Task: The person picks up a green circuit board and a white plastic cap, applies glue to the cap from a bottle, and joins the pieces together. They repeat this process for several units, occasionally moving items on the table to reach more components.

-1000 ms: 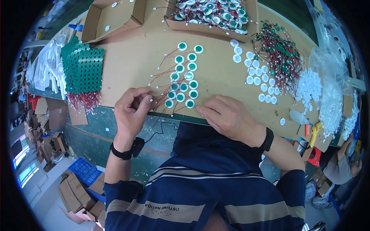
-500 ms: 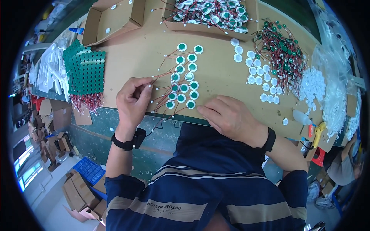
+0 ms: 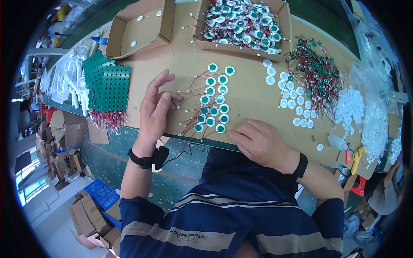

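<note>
right hand (image 3: 258, 142) beside discs (image 3: 214, 111) – palm hidden, full box (image 3: 241, 51) cut off

A fisheye view is looking steeply down from head height, facing the nearby desk (image 3: 251, 90), with shirt (image 3: 279, 215) and floor (image 3: 109, 155) showing.

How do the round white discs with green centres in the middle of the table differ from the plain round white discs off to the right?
The green-centred white discs mostly show a green circle inside a white rim; the plain white discs look whitish throughout. Red wires trail leftward from the green-centred group, while none plainly attach to the plain discs. Both kinds are round and lie on the brown tabletop.
</note>
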The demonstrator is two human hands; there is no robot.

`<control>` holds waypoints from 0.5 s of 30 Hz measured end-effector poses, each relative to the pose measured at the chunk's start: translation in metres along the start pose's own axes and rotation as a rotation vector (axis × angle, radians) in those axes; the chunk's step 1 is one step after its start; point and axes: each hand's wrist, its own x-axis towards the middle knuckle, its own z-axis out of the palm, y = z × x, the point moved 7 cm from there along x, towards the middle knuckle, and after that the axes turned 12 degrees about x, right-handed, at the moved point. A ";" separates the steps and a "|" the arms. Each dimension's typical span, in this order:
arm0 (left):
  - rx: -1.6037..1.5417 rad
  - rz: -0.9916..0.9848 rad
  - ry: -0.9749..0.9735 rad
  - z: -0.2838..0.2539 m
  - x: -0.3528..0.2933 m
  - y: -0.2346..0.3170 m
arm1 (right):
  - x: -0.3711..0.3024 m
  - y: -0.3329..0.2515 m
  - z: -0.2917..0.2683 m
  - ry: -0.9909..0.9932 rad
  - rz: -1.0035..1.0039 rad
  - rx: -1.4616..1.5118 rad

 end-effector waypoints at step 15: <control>0.452 0.071 -0.230 0.023 0.020 0.006 | 0.001 -0.001 -0.002 0.001 0.003 0.001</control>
